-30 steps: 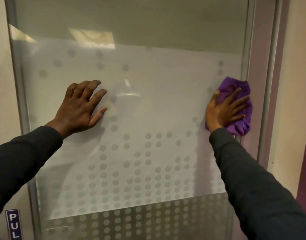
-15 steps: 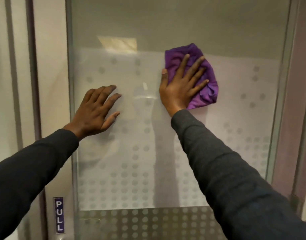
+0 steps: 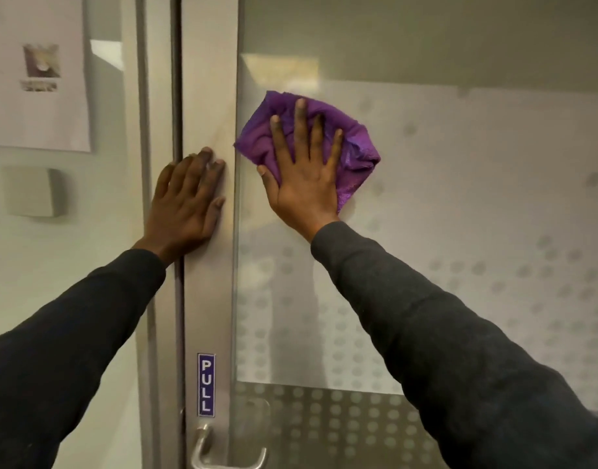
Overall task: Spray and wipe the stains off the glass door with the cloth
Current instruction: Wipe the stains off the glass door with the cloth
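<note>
The glass door [image 3: 460,204] has a frosted pane with a pattern of grey dots. A crumpled purple cloth [image 3: 355,143] lies flat against the glass near the pane's left edge. My right hand [image 3: 301,177] presses on the cloth with fingers spread. My left hand [image 3: 189,204] rests flat and empty on the door's metal frame [image 3: 209,299], just left of the pane. No spray bottle is in view.
A purple PULL label [image 3: 206,384] sits on the frame above a metal lever handle [image 3: 223,455]. To the left is a side panel with a paper notice [image 3: 36,72] and a small grey box [image 3: 33,191].
My right hand has swept the cloth from the pane's right edge across to its left edge. My left hand has shifted from the glass onto the metal frame. The view has panned left.
</note>
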`<state>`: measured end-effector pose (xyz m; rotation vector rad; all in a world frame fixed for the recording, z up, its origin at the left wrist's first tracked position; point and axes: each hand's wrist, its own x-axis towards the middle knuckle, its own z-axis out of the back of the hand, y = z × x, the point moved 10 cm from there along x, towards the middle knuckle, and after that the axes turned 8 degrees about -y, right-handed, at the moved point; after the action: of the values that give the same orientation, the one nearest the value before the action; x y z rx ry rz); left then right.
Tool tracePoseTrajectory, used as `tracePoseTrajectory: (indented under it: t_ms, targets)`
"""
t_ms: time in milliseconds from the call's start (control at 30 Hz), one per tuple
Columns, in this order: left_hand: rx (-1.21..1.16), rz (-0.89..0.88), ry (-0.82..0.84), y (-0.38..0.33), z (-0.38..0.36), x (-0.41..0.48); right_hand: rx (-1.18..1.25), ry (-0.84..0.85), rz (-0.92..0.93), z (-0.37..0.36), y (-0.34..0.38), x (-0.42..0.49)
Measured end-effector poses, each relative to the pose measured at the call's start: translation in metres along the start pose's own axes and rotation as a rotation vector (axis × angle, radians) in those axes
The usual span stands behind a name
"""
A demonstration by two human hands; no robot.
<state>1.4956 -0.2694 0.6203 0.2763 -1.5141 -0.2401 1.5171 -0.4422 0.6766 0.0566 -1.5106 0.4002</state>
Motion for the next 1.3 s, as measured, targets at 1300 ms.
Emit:
tracePoseTrajectory:
  t_ms: [1300]
  targets:
    - [-0.692,0.042,0.48,-0.189,0.043,-0.255,0.613,1.125,-0.387,0.049,-0.014,-0.452]
